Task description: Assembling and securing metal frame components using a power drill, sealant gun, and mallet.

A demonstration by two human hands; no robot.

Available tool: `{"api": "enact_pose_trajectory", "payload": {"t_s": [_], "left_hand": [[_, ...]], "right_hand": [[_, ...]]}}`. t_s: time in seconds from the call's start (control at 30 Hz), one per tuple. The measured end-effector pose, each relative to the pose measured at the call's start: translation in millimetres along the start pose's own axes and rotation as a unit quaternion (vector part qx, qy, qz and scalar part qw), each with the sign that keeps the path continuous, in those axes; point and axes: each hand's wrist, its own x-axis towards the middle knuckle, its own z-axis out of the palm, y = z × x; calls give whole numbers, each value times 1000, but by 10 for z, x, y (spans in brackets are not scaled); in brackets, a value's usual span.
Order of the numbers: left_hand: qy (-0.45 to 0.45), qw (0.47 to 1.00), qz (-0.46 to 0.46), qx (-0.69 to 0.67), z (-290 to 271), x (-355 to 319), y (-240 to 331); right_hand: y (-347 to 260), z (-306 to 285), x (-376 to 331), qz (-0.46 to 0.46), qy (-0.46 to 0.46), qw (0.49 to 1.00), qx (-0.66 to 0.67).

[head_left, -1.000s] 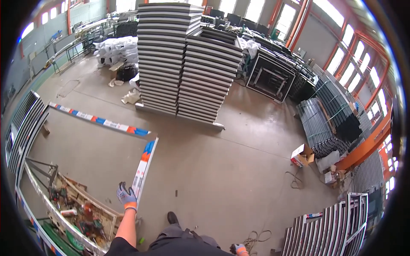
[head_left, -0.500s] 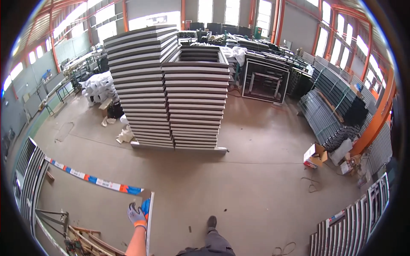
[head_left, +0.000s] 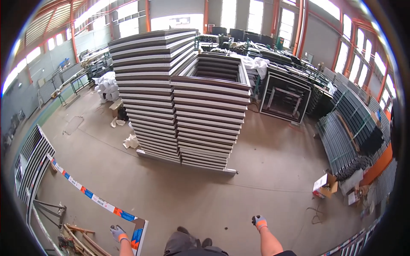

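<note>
My left hand (head_left: 118, 233), in a grey glove with dark fingertips and an orange cuff, is just inside the corner of a frame (head_left: 139, 223). Its fingers look loosely apart, with nothing visible in them. Blue, white and orange printed film covers the frame's bars, and the bare corner is brown. From that corner one long bar runs back to the left. My right hand (head_left: 259, 222), gloved alike, hangs out over the floor with its fingers curled in and nothing visible in them.
A tall stack of grey and white frames (head_left: 209, 123) stands ahead. More frames (head_left: 36, 164) lean at the left, above wooden strips (head_left: 79, 241). An open carton (head_left: 325, 186) and bundled profiles (head_left: 341, 128) lie at the right. White bags (head_left: 106, 85) are piled behind.
My right hand has come into view at the lower right. My left hand has drawn back from the frame's corner, nearer to me. The whole view has turned left and tilted.
</note>
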Motion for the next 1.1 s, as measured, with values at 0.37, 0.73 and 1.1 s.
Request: {"api": "enact_pose_trajectory", "payload": {"t_s": [0.37,0.73,1.1], "left_hand": [[23,954,-286,-83,265,1049,1206],[121,946,-246,173,1532,1780,865],[84,974,-200,60,1231,1541,1185]], "right_hand": [[-735,1152,259,72,-138,969,-194],[-1448,1815,744,152,-155,944,-250],[-2128,3679,3662,-29,-263,921,-285]]}}
